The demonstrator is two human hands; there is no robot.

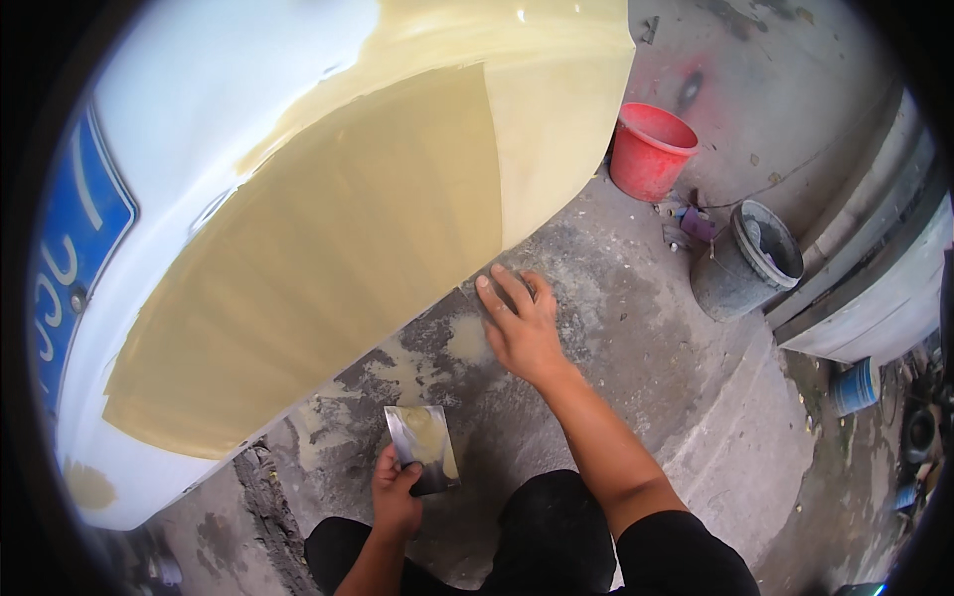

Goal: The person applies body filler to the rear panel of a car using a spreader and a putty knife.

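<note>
The white car bumper (248, 74) spans the upper left of the frame, with a broad tan filler patch (328, 253) across its face. Its lower edge runs diagonally down to the lower left, above and left of both hands. The right hand (525, 323), at the centre of the frame, has its fingers bent and slightly parted just beside that edge, near the patch's lower right end; whether it grips something thin or touches the bumper, I cannot tell. The left hand (397, 497), at lower centre and well apart from the bumper, pinches a rectangular metal plate (434, 481) smeared with tan filler paste (425, 429). A red bucket (651, 159) stands at upper right, near the bumper's corner.
</note>
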